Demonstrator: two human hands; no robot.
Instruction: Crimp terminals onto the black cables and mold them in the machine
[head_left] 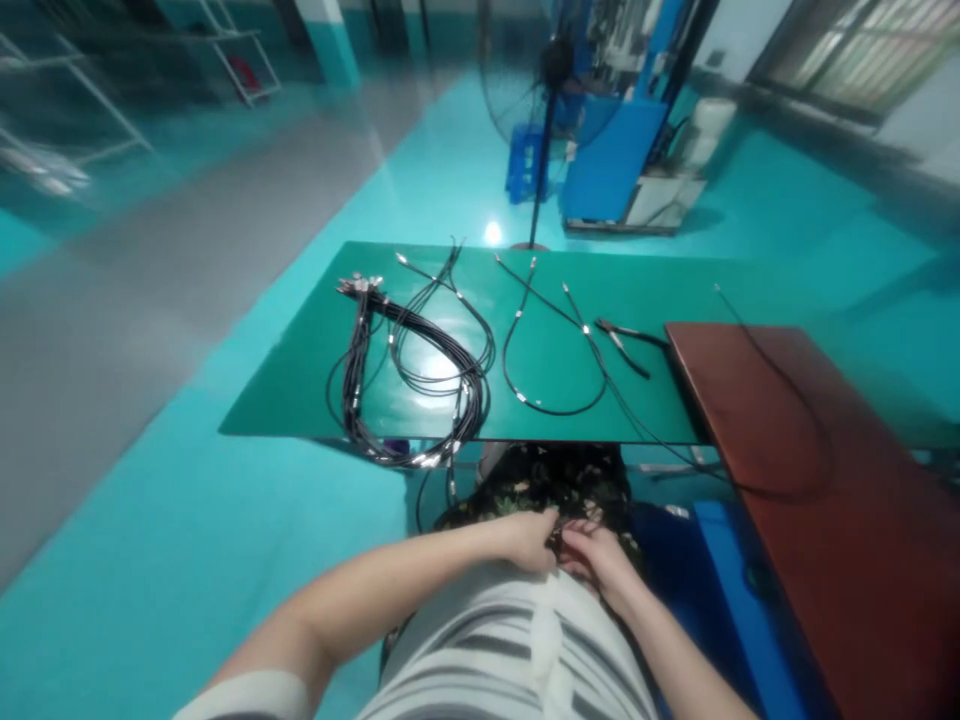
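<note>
My left hand [534,540] and my right hand [592,552] meet in front of my waist, below the table's front edge. Both have their fingers closed around a small dark spot at the waistband, and what they pinch is hidden between them. Beyond them, on the green table [277,390], lies a thick bundle of black cables [471,395] with metal end fittings, its loop hanging over the front edge. To its right a single black cable [555,412] is curved in a loop. Pliers [626,345] with dark handles rest near the table's right part.
A brown board [787,420] covers the table's right side, with a long thin cable running across it. Below it stands something blue [727,570] beside my lap. A standing fan [555,70], a blue crate [526,165] and a blue machine [611,160] stand beyond the table.
</note>
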